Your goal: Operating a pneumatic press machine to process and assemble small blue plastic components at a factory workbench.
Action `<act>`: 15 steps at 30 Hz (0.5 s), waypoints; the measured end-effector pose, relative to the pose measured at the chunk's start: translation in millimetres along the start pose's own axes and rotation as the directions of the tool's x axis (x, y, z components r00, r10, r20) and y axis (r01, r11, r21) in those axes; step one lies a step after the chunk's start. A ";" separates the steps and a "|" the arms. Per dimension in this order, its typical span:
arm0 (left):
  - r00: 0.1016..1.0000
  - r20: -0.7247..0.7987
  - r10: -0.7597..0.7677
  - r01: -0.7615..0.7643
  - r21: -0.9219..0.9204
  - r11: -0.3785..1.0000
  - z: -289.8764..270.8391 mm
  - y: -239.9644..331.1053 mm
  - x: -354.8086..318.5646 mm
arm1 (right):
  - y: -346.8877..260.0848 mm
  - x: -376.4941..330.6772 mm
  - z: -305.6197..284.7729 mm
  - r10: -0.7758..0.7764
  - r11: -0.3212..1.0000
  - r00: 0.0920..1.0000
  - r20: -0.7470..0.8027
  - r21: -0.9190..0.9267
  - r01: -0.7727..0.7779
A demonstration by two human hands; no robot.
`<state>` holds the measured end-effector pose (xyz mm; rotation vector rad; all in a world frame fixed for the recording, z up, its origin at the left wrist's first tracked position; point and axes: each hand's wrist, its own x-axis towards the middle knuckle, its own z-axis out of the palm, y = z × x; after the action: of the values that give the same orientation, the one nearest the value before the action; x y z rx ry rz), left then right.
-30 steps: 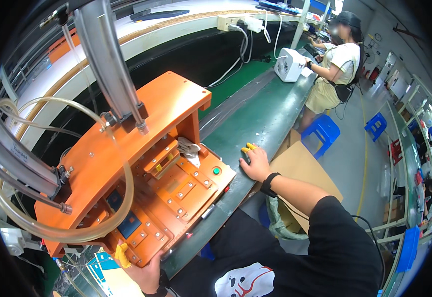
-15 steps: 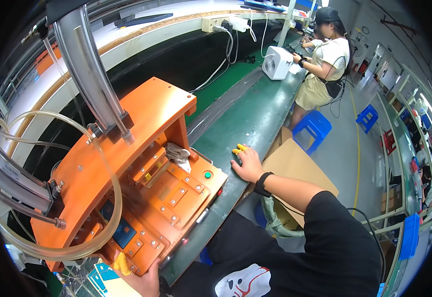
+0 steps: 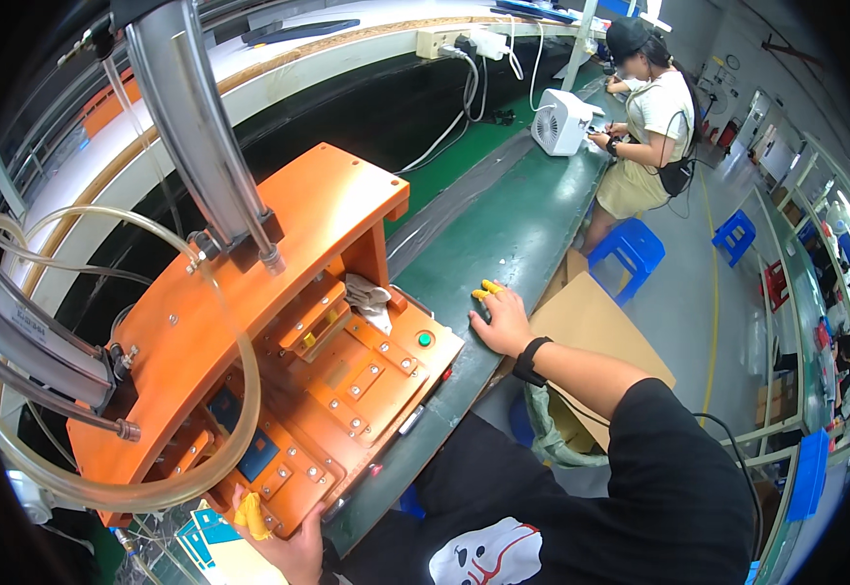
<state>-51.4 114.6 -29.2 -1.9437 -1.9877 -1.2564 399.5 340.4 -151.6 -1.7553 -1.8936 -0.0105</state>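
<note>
An orange press (image 3: 347, 195) with metal cylinders stands on the green bench at the left. Blue flat pieces (image 3: 257, 455) lie in its orange fixture plate (image 3: 342, 414), partly hidden by a clear hose. My left hand (image 3: 293, 551) is at the press's near corner, yellow covers on its fingertips. Its thumb and fingers lie on either side of that corner. To the right of the press, my right hand (image 3: 505, 322) rests on the bench top, fingers stretched out and holding nothing; it too wears yellow finger covers. A green button (image 3: 425, 339) sits on the press base between them.
A crumpled white cloth (image 3: 369, 300) is tucked beside the press frame. Blue-and-cream sheets (image 3: 212, 534) lie below my left hand. A white fan (image 3: 560, 124) stands farther along the bench, near a seated person (image 3: 654, 117). Cardboard (image 3: 605, 327) and a lined bin (image 3: 552, 429) are at the right.
The whole view has shifted a little, so the press and bench appear farther right. Both my hands keep their places. The other person's head is bent lower.
</note>
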 end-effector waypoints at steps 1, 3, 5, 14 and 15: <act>0.994 0.054 -0.096 0.099 -0.063 0.993 2.0 -4.8 -5.8 | 0.1 0.1 -0.4 0.004 1.000 1.000 -0.004 -0.003 -0.004; 0.994 0.052 -0.095 0.097 -0.050 0.994 2.3 -9.9 -9.8 | 0.5 -0.3 1.4 -0.003 1.000 1.000 -0.006 -0.001 0.003; 0.995 0.053 -0.090 0.092 -0.041 0.995 1.9 -9.0 -8.3 | 1.7 -0.7 4.1 -0.011 1.000 1.000 -0.018 -0.008 0.010; 0.993 0.053 -0.106 0.107 -0.024 0.994 -0.9 -2.3 -5.0 | 1.7 -0.3 3.6 -0.016 1.000 1.000 -0.010 0.010 0.016; 0.991 0.058 -0.120 0.121 -0.020 0.992 -1.3 -0.9 -4.8 | 1.7 -0.5 3.5 -0.015 1.000 1.000 -0.009 0.011 0.015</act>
<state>-51.8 110.1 -31.6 -1.9162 -2.1572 -1.2705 399.8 341.4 -155.3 -1.7307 -1.8964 -0.0134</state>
